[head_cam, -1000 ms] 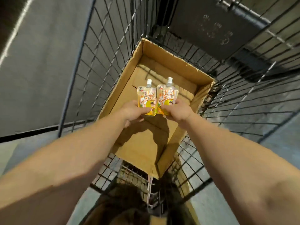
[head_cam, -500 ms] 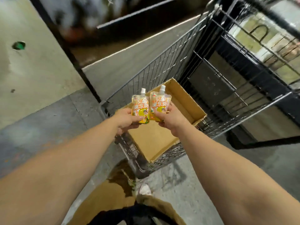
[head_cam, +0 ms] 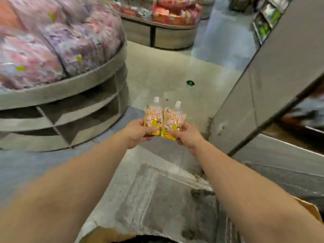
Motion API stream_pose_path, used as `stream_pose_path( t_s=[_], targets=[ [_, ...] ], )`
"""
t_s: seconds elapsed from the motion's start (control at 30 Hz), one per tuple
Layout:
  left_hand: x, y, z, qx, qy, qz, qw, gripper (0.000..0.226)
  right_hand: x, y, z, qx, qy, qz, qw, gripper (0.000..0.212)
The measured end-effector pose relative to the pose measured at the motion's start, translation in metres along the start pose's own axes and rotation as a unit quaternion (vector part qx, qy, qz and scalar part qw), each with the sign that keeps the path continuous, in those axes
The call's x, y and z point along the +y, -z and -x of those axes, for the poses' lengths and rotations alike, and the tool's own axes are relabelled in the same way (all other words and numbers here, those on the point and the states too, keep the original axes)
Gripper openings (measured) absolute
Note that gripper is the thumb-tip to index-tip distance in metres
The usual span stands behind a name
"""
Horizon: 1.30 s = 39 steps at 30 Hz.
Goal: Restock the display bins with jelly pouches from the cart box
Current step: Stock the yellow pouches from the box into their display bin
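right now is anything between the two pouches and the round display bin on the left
Nothing visible blocks the way. The left hand and right hand each hold a jelly pouch over bare floor; the round display bin stands to the left, already heaped with blurred packets.

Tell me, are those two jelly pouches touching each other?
Touching: in the head view, the left pouch and right pouch meet edge to edge, no gap visible.

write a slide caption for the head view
Left hand and right hand each hold a yellow jelly pouch upright, side by side, near a round display bin.
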State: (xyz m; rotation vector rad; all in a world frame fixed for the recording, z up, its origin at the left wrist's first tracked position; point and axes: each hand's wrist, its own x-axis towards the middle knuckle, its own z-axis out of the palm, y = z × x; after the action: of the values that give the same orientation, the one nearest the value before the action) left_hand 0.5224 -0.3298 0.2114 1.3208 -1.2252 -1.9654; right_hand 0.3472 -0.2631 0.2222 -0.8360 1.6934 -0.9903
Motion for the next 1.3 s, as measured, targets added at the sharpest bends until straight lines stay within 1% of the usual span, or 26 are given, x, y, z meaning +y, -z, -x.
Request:
stream_pose_path(
  t_s=[0.13, 0.27, 0.33, 0.4, 0.47, 0.57, 0.67, 0.8, 0.93, 1.07, 1.13, 1.17, 1.23, 1.3],
  targets=[
    [0.030, 0.178, 0.044, 0.119, -0.038, 0.022, 0.992, 0.015, -0.068, -0.178, -0.040, -0.122, 0.039, 0.012, 0.992, 0.018],
    [0.063, 0.346, 0.106, 0.247, -0.083, 0.026, 0.965, 0.023, -0.131, -0.360, -0.044, -0.236, 0.078, 0.014, 0.969, 0.031],
    [0.075, 0.414, 0.135, 0.300, -0.093, 0.021, 0.949, 0.026, -0.160, -0.432, -0.037, -0.275, 0.099, 0.016, 0.956, 0.027],
    [0.083, 0.467, 0.159, 0.329, -0.103, 0.020, 0.939, 0.022, -0.184, -0.489, -0.030, -0.313, 0.114, 0.013, 0.943, 0.023],
    [0.086, 0.512, 0.174, 0.355, -0.118, 0.033, 0.927, 0.021, -0.203, -0.540, -0.030, -0.344, 0.127, 0.007, 0.930, 0.026],
    [0.086, 0.567, 0.188, 0.387, -0.131, 0.045, 0.912, 0.024, -0.221, -0.604, -0.036, -0.361, 0.132, 0.009, 0.923, 0.033],
    [0.085, 0.611, 0.184, 0.388, -0.138, 0.060, 0.909, 0.022, -0.231, -0.653, -0.053, -0.373, 0.139, 0.039, 0.916, 0.033],
    [0.096, 0.667, 0.153, 0.413, -0.132, 0.080, 0.898, 0.021, -0.248, -0.711, -0.097, -0.385, 0.157, 0.062, 0.907, 0.038],
    [0.119, 0.725, 0.122, 0.441, -0.122, 0.137, 0.879, 0.021, -0.278, -0.771, -0.141, -0.386, 0.160, 0.100, 0.903, 0.039],
    [0.147, 0.793, 0.108, 0.470, -0.120, 0.146, 0.862, 0.020, -0.318, -0.838, -0.172, -0.424, 0.142, 0.089, 0.890, 0.028],
    [0.156, 0.826, 0.103, 0.477, -0.127, 0.156, 0.855, 0.018, -0.333, -0.870, -0.184, -0.430, 0.121, 0.090, 0.890, 0.031],
    [0.156, 0.841, 0.101, 0.479, -0.122, 0.158, 0.855, 0.017, -0.336, -0.884, -0.189, -0.430, 0.114, 0.095, 0.890, 0.028],
    [0.156, 0.867, 0.097, 0.482, -0.113, 0.154, 0.855, 0.013, -0.339, -0.910, -0.197, -0.434, 0.117, 0.096, 0.888, 0.014],
    [0.157, 0.896, 0.091, 0.479, -0.114, 0.153, 0.857, 0.007, -0.344, -0.932, -0.204, -0.437, 0.120, 0.091, 0.887, 0.010]
  ],
)
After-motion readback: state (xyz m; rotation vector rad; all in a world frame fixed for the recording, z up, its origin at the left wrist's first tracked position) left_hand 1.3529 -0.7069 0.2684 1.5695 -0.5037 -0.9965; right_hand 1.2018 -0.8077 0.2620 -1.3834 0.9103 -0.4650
